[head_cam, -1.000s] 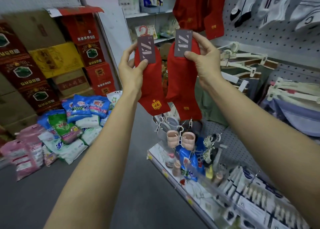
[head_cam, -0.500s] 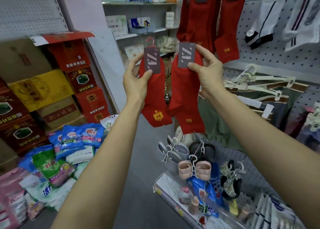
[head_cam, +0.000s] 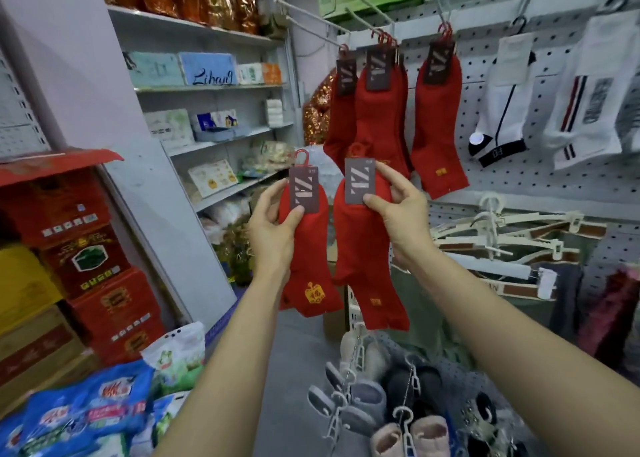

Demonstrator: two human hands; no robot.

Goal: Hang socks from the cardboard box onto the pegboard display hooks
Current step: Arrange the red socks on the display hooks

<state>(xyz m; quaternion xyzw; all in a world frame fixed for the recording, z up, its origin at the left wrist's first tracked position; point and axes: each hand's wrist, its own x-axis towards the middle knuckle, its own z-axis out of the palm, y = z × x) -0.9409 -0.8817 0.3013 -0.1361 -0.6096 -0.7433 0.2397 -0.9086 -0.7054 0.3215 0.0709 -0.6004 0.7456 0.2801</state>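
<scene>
Two pairs of red socks are held up side by side in front of the pegboard (head_cam: 540, 186), one pair in each of the hands. Compared with half a second ago, the grips are unchanged, but the view has tipped upward: the metal hooks (head_cam: 332, 41) at the top of the board, cut off before, are now seen in full, and the stacked boxes on the left have dropped lower in the picture. The left pair of socks (head_cam: 306, 248) is pinched at its dark grey card label (head_cam: 303, 189) by the left hand (head_cam: 273, 228), thumb on the front of the card and fingers curled behind; a red plastic hook rises from the card, and a gold emblem is stitched near the toe. The right pair of socks (head_cam: 367, 266) is gripped the same way at its own grey label (head_cam: 360, 181) by the right hand (head_cam: 398, 214), with a smaller gold mark low on the foot. Both pairs hang free, slightly apart, below the hooks and not yet on them. Above them, hanging red socks (head_cam: 440, 127) of the same kind are carried on three hooks. White socks (head_cam: 505, 93) hang further right, white hangers (head_cam: 502, 228) with garments are seen below them, and shelves (head_cam: 214, 89) of packaged goods stand to the left.
</scene>
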